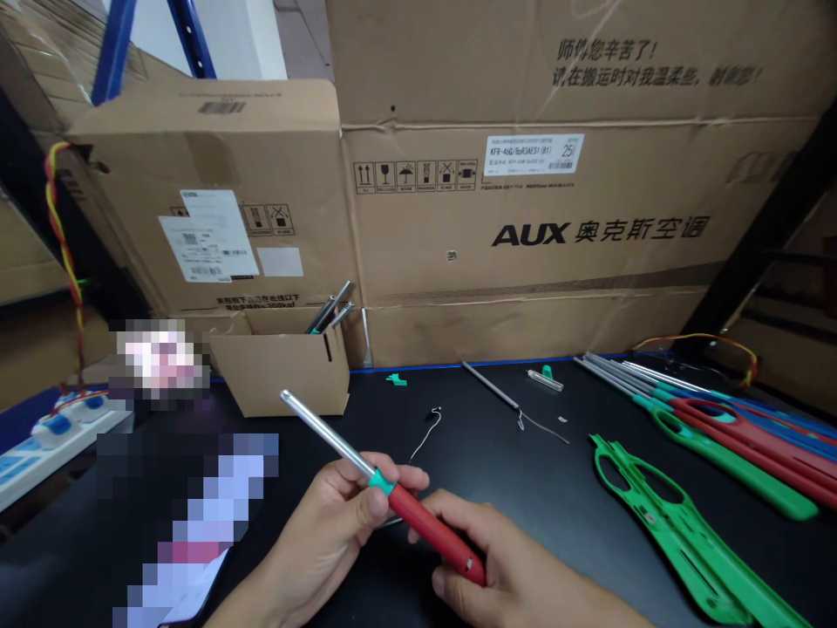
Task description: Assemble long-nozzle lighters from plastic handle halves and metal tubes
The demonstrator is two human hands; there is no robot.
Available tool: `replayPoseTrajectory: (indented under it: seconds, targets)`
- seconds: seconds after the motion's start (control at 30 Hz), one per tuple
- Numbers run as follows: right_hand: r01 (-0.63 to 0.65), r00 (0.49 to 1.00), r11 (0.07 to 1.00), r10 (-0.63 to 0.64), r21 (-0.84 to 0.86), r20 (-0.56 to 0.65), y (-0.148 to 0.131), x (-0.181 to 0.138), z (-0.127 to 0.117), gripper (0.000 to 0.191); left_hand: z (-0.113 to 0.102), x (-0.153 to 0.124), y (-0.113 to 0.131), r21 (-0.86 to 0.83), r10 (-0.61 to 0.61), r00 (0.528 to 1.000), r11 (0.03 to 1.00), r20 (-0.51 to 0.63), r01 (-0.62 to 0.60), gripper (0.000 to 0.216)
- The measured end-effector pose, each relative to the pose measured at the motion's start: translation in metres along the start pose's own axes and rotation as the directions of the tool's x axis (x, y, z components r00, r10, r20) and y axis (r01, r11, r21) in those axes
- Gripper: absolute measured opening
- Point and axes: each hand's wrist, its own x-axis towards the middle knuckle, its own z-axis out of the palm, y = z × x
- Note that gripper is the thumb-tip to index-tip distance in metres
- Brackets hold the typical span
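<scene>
Both my hands hold one long lighter-like tool: a red plastic handle [432,526] with a teal collar and a silver metal tube [327,433] pointing up and left. My left hand [333,523] pinches the tube at the teal collar, fingers closed around it. My right hand [516,567] grips the lower end of the red handle, fingers wrapped round it. The tool is lifted a little above the black table [497,471].
A small open cardboard box [281,371] with several metal tubes stands behind the hands. Green handle shells [660,506] lie at right, beside a row of red, green and blue assembled tools [738,427]. Loose wire [425,433], a thin rod [490,385] and small parts lie mid-table. Large cartons [555,218] wall the back.
</scene>
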Motion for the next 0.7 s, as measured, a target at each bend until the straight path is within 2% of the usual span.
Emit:
replayPoseTrajectory:
  seconds: [0.07, 0.17, 0.27, 0.37, 0.43, 0.6, 0.7]
  targets:
    - [0.051, 0.997, 0.989, -0.059, -0.142, -0.05, 0.002, 0.0, 0.0, 0.043, 0.001, 0.0, 0.001, 0.002, 0.024, 1.0, 1.0, -0.012, -0.023, 0.017]
    - [0.139, 0.977, 0.969, -0.169, -0.206, -0.134, 0.007, -0.002, 0.0, 0.047, 0.001, 0.001, 0.002, -0.011, 0.088, 0.995, 0.996, -0.046, -0.089, 0.012]
    - [0.211, 0.945, 0.975, -0.22, -0.064, -0.242, 0.013, -0.003, 0.0, 0.044, 0.001, 0.002, 0.001, -0.036, 0.153, 0.984, 0.987, -0.087, -0.156, 0.012]
    - [0.215, 0.936, 0.967, -0.165, 0.135, -0.311, 0.018, -0.003, 0.001, 0.053, 0.002, 0.002, -0.002, -0.04, 0.172, 0.978, 0.983, -0.114, -0.178, 0.013]
    - [0.218, 0.922, 0.964, -0.151, 0.155, -0.356, 0.019, -0.002, 0.002, 0.058, 0.005, 0.002, -0.004, -0.038, 0.174, 0.977, 0.983, -0.121, -0.18, 0.013]
    - [0.255, 0.888, 0.965, -0.21, 0.06, -0.409, 0.017, -0.002, 0.007, 0.053, 0.009, -0.004, -0.003, -0.031, 0.179, 0.976, 0.982, -0.12, -0.184, 0.012]
    - [0.261, 0.876, 0.963, -0.265, -0.066, -0.402, 0.015, -0.001, 0.007, 0.043, 0.01, -0.006, -0.002, 0.0, 0.178, 0.976, 0.984, -0.127, -0.18, 0.014]
